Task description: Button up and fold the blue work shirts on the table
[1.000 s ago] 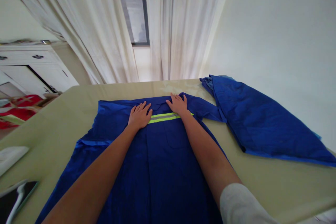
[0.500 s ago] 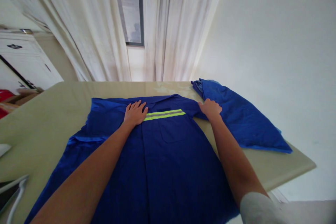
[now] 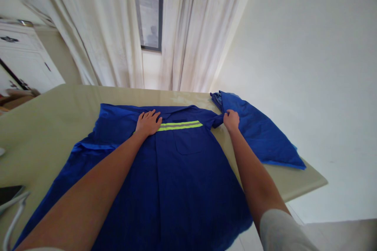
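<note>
A dark blue work jacket [image 3: 188, 180] with a yellow-green and grey reflective stripe [image 3: 179, 126] across its chest lies spread on the table. Its lower part hangs toward me over the near edge. My left hand [image 3: 148, 122] rests flat on the upper chest, fingers spread, beside the stripe's left end. At the right, my right hand [image 3: 231, 120] is closed around the jacket's sleeve [image 3: 217, 120], which looks bunched and pulled outward. Just beyond that hand lies a folded blue garment [image 3: 259, 129], partly behind my fingers and forearm.
The pale table [image 3: 35, 133] reaches back toward long curtains [image 3: 103, 27] and a window. A white wall [image 3: 309, 66] stands close on the right. At the left edge are a dark flat device [image 3: 11, 193] and a white cable [image 3: 14, 219]; a white cabinet [image 3: 26, 55] stands behind.
My right hand has closed more tightly on the sleeve and drawn it into a narrower bunch. My left hand stays pressed on the chest. The view has shifted slightly.
</note>
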